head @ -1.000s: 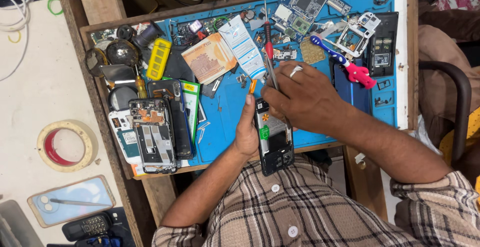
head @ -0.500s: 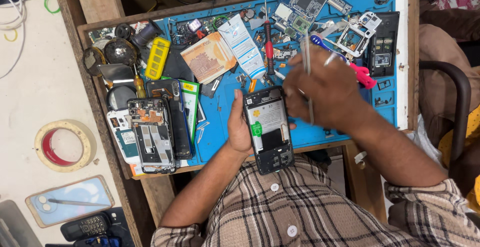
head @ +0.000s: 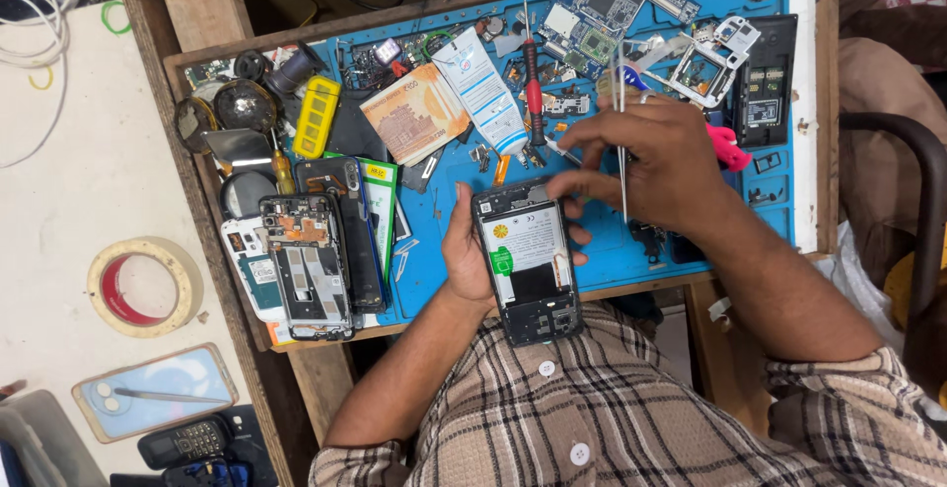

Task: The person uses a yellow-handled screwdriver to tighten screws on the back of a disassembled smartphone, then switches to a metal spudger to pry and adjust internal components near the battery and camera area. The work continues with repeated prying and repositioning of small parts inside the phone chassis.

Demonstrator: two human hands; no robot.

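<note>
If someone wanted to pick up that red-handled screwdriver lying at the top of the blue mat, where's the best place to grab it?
Grip the red-handled screwdriver by its thick red and black handle, coming straight down from above. It lies flat, pointing away from the person, and the handle is its widest part. The thin shaft offers little to hold. Small parts crowd both sides, and the white tube lies just beside it, so pinch narrowly across the handle.

A blue mat (head: pixel 444 250), a yellow case (head: pixel 316 117), a red-handled screwdriver (head: pixel 534 87) and a beige-brown checked shirt (head: pixel 612 418) are seen.
</note>
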